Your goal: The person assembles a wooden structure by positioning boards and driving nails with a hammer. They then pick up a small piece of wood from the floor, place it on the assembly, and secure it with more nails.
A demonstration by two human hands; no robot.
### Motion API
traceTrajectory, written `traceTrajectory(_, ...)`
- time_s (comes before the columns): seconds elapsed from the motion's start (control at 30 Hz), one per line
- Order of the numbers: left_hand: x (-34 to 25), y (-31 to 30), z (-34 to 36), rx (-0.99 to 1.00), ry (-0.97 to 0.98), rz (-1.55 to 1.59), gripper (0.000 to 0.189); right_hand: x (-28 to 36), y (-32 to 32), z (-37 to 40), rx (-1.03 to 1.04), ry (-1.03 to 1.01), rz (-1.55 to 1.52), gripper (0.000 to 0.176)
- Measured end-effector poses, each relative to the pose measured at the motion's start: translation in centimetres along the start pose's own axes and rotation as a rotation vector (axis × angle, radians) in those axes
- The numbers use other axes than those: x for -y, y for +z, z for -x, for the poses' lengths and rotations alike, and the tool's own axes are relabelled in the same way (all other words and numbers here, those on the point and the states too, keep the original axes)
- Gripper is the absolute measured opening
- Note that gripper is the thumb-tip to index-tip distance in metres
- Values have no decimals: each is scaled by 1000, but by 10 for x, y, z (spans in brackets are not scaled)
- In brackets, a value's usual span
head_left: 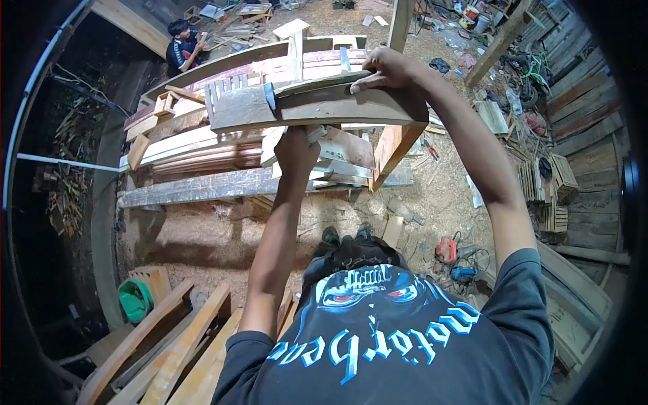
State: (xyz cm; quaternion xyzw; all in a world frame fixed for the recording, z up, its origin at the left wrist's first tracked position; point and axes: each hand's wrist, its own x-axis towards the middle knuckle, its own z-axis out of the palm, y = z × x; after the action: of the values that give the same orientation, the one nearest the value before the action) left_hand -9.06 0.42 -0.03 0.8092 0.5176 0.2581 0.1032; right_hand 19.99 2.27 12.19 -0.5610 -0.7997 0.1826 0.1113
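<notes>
A broad wooden board (324, 106) lies across in front of me, with a lighter wooden leg (395, 152) slanting down from its right end. My right hand (386, 71) grips the board's upper edge near that end, its thumb pressed on the face. Below the board, my left hand (297, 152) is closed, with a small pale piece (315, 136) at its fingers. Whether that hand grips this piece or the board's underside is hidden. A small blue piece (270, 96) stands against the board's left part.
Long planks (202, 152) and a heavy beam (202, 189) lie behind the board. Another person (182, 47) sits at the far left. Red and blue power tools (447, 250) with cords lie on the shavings-covered floor at right. Timber pieces (182, 344) stand at lower left near a green bucket (136, 300).
</notes>
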Motion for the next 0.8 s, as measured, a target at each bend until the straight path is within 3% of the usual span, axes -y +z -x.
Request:
traceTrajectory(0.03, 0, -1, -3, -68, 48, 58, 30, -2, 2, 0, -1, -1, 2, 50)
traceTrajectory(0.23, 17, 14, -22, -24, 129, 341, 53, 2, 7, 27, -384, -73, 222, 42)
traceTrajectory(0.33, 13, 17, -33, -131, 275, 352, 51, 16, -18, 63, -573, 124, 311, 48)
traceTrajectory(0.4, 5, 11, -39, 44, 51, 341, 51, 19, -25, 98, -598, 262, 280, 48)
traceTrajectory(0.43, 3, 12, -42, 49, 61, 353, 51, 19, -23, 117, -628, 290, 234, 49)
traceTrajectory(0.5, 4, 13, -46, 6, 114, 335, 50, 27, -3, 161, -760, 143, 157, 39)
traceTrajectory(0.57, 3, 19, -49, -62, 219, 209, 42, 37, 42, 212, -723, 159, -20, 29)
traceTrajectory(0.6, -2, 11, -53, -20, 160, 279, 42, 41, 69, 239, -605, 255, -93, 23)
traceTrajectory(0.63, -6, 9, -59, 17, 96, 346, 42, 28, 111, 269, -511, 139, -26, 22)
traceTrajectory(0.7, -3, 19, -65, -70, 134, 321, 45, 22, 185, 312, -178, 229, -35, 30)
traceTrajectory(0.77, -11, 12, -65, -117, 183, 308, 37, 39, 212, 316, 108, 407, 120, 37)
traceTrajectory(0.8, -2, 23, -71, -69, 74, 364, 34, 35, 221, 313, 122, 398, 112, 37)
